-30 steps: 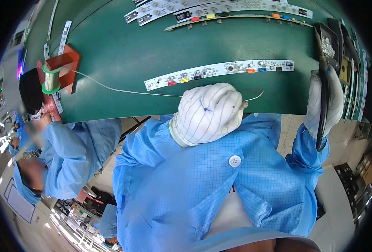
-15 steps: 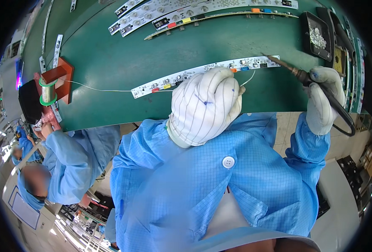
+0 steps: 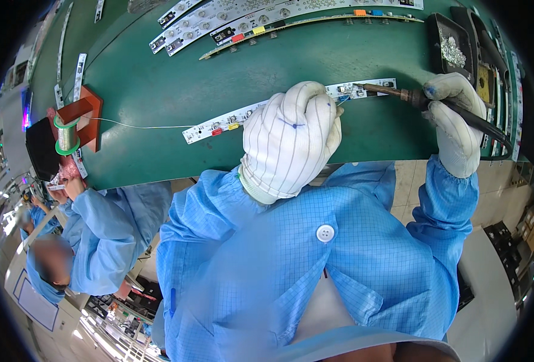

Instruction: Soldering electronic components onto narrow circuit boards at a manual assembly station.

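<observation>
My left hand [image 3: 290, 139], in a white striped glove, is closed over the middle of a long white circuit board strip [image 3: 203, 131]. It pinches solder wire [image 3: 135, 127], whose short free end comes out by the fingertips near the blue connector [image 3: 343, 98]. The wire trails left to a green-rimmed spool [image 3: 68, 137] on a reddish-brown stand [image 3: 89, 114]. In my gloved right hand [image 3: 460, 117] is a soldering iron [image 3: 407, 95], pointing left. Its tip is at the board close to the blue connector, beside the wire end; whether they touch I cannot tell.
More board strips [image 3: 261, 24] lie along the far side. A black tray [image 3: 441, 51] with silvery bits stands far right, beside a yellowish sponge [image 3: 489, 90]. The iron's cable [image 3: 503, 140] loops at the right. Another person [image 3: 107, 241] works at the left.
The iron's tip has moved left and slightly down along the board to beside the blue connector. My left hand and the wire end have shifted slightly up and left.
</observation>
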`<action>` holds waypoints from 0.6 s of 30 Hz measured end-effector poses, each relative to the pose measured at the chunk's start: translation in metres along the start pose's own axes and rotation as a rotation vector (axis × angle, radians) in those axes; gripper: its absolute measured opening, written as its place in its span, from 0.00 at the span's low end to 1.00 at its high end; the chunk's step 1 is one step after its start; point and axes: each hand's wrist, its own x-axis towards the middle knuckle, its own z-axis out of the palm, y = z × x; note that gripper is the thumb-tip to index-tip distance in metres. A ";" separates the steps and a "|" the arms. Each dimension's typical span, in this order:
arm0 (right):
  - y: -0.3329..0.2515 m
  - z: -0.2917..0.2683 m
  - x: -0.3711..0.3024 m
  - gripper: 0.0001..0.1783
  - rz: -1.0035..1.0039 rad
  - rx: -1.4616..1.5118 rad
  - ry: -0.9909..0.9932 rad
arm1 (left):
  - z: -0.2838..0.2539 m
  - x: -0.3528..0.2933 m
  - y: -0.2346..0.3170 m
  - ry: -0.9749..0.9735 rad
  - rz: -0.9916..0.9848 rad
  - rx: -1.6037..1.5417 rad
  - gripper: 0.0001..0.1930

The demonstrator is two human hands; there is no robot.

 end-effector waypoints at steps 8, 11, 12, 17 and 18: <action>-0.002 0.006 0.000 0.08 0.104 0.152 0.005 | 0.004 -0.004 -0.002 -0.025 -0.007 -0.019 0.10; 0.005 0.009 -0.004 0.09 0.100 0.115 0.083 | 0.006 -0.005 -0.001 -0.011 -0.010 0.006 0.10; 0.006 0.008 -0.003 0.09 0.100 0.115 0.082 | 0.006 -0.006 -0.001 -0.004 -0.015 0.019 0.10; 0.005 0.007 -0.001 0.09 0.107 0.137 0.022 | 0.005 -0.006 -0.002 -0.015 -0.015 -0.003 0.10; 0.005 0.008 0.000 0.09 0.107 0.138 0.021 | 0.004 -0.006 -0.002 -0.024 -0.017 -0.008 0.10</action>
